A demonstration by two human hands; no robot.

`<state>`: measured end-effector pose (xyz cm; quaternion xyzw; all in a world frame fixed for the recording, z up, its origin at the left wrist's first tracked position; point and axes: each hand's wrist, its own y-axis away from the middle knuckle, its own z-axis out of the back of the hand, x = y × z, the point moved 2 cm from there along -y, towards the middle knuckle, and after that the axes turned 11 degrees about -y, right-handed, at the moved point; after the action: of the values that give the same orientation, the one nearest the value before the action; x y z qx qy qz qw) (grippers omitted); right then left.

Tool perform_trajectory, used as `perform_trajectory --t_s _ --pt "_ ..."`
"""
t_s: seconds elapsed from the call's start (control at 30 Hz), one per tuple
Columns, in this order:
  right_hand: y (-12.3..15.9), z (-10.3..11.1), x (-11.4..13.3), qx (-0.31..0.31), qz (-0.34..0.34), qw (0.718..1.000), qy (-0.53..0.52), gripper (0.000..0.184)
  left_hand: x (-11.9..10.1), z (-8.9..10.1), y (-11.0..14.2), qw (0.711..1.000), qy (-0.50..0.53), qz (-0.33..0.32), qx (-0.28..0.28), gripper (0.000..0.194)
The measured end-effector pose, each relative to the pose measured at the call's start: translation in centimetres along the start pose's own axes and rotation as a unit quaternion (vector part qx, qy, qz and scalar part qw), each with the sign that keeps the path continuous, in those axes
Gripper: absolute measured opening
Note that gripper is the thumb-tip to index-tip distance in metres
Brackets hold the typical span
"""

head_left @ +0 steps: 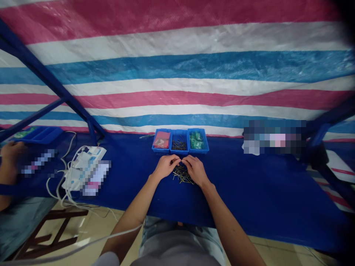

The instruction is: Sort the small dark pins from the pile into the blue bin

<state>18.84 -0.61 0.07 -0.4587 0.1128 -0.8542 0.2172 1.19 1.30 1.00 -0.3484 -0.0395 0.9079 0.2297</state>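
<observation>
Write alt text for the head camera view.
A person's left hand and right hand meet over a loose pile of small metal rods on a blue-covered table. Three joined blue plastic bins sit beyond, before a striped tarp.

A pink, white and blue striped woven tarpaulin (177, 74) hung beyond the grip, crossed by dark blue metal frame bars (47, 70). A dark blue cloth table cover (249, 192) lay beneath it. Well left sat a flat white packet (83, 168) tangled in thin white cables (64, 184).
</observation>
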Motion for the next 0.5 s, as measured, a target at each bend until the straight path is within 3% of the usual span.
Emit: perform_trajectory --t_s 0.23,0.5 --pt "-0.06 -0.12 -0.12 0.014 -0.004 1.000 0.007 0.030 -0.05 0.08 -0.06 1.000 0.006 0.006 0.007 0.030" --pt "-0.08 0.15 0.32 -0.019 0.015 0.999 -0.024 0.021 0.30 -0.12 -0.12 1.000 0.021 0.009 -0.003 0.024"
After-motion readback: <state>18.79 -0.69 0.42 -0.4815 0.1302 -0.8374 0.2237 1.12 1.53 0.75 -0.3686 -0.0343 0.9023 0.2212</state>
